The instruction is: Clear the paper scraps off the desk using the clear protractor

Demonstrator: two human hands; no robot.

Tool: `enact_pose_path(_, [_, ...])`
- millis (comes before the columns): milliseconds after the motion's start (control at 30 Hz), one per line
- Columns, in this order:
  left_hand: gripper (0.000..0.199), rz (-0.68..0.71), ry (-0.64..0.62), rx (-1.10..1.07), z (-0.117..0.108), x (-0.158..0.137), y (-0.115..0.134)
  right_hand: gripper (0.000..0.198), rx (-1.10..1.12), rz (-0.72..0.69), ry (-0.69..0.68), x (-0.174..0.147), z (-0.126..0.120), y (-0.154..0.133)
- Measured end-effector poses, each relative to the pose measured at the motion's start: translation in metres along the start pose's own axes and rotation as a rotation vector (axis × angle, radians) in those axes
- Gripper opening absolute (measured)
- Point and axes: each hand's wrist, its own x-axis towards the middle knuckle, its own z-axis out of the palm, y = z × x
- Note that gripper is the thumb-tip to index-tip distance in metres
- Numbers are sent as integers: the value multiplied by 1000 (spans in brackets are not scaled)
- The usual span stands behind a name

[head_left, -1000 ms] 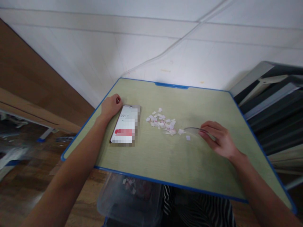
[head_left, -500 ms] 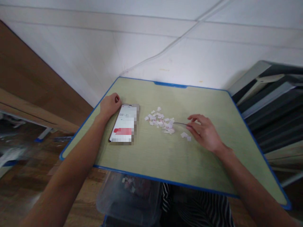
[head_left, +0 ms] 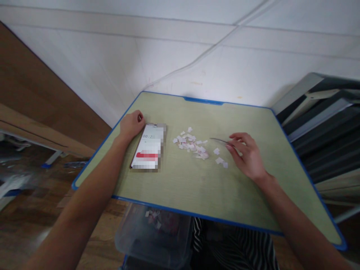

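Note:
My right hand [head_left: 245, 153] pinches dark, thin tweezers [head_left: 221, 141] between thumb and fingers. Their fine tip points left, just above the right edge of a heap of small white and pinkish paper scraps [head_left: 191, 143]. Whether the two arms of the tweezers are apart is too small to tell. A few loose paper scraps [head_left: 220, 160] lie between the heap and this hand. My left hand [head_left: 133, 123] rests loosely curled on the tabletop, with nothing seen in it. Beside it lies a phone [head_left: 146, 146], its screen lit with a timer and partly blurred.
The greenish table [head_left: 180, 183] has a blue rim and stands against a white wall [head_left: 168, 48] with a cable. A clear plastic box [head_left: 152, 240] holding more scraps sits below the front edge. Dark folded panels [head_left: 329, 138] lean at the right; a brown board [head_left: 42, 82] stands left.
My right hand has drawn the tweezers back and slightly up, away from the heap. One scrap now lies apart, right of the heap. My left hand stays put.

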Motion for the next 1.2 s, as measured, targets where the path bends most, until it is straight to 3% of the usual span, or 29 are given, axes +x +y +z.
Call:
enact_pose_path(167, [25,-3,5,6,-1,0,1,22,-54,-15,-74,2,-2,-2])
enact_pose_path(300, [25,3,1,0,0,0,0,21,-90,-83,-11,3,-11,-3])
enact_pose_path(400, [25,4,3,-12,0,0,0,18,-116,-51,5,2,-4,-3])
enact_pose_path(533, [24,2,7,-5,1,0,-1,22,-173,-23,-80,4,8,-2])
enact_pose_path(767, [25,-2,5,-17,-1,0,0,25,-56,-279,-268,10,-33,4])
enact_pose_path(933, [23,-3,-1,-6,-2,0,0,22,38,-177,-188,3,-37,17])
enact_pose_path(1133, [24,-15,-8,-24,-3,-1,1,19,392,-97,-423,0,-43,17])
enact_pose_path(1200, [24,-16,-6,-41,-4,-2,2,19,418,-46,-436,1,-50,15])
